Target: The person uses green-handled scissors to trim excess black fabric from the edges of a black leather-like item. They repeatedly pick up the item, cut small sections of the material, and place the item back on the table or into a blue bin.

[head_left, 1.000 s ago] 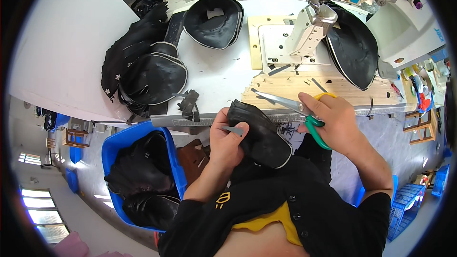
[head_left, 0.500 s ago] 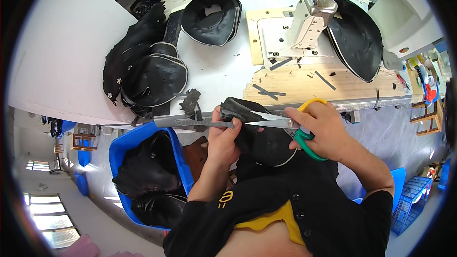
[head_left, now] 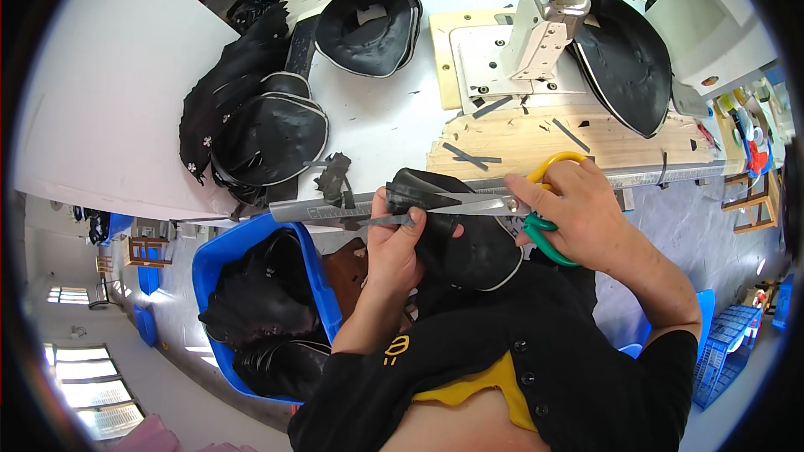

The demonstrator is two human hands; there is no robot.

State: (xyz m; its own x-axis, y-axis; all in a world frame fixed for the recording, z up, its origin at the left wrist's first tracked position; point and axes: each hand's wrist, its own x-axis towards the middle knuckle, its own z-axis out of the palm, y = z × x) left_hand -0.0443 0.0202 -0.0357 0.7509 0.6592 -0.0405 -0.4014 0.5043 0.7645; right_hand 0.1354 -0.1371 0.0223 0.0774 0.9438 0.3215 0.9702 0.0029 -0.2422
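scissors [head_left: 513, 204] lie crosswise, tips toward the left hand [head_left: 392, 253], blades parted and right up by the thumb: that's the relation to watch. right hand [head_left: 579, 213] is wrapped round the yellow and green handles; left fingers hold the black piece [head_left: 484, 253], thumb pressing down a grey strip [head_left: 381, 221] that runs left to right, nearly in line with the blades. the piece sits between the hands, near the table [head_left: 360, 121] edge, its long axis slanting down to the right, upper end in the left fingers, so the left is nearer. is any of it between the blades? cannot tell. now the count: one pair of scissors, one held piece, one strip at the thumb, four longer offcuts [head_left: 572, 136] on the board [head_left: 528, 138], two crossed; one machine [head_left: 536, 50], one bin [head_left: 324, 272] with a black heap [head_left: 260, 301], too jumbled to number.
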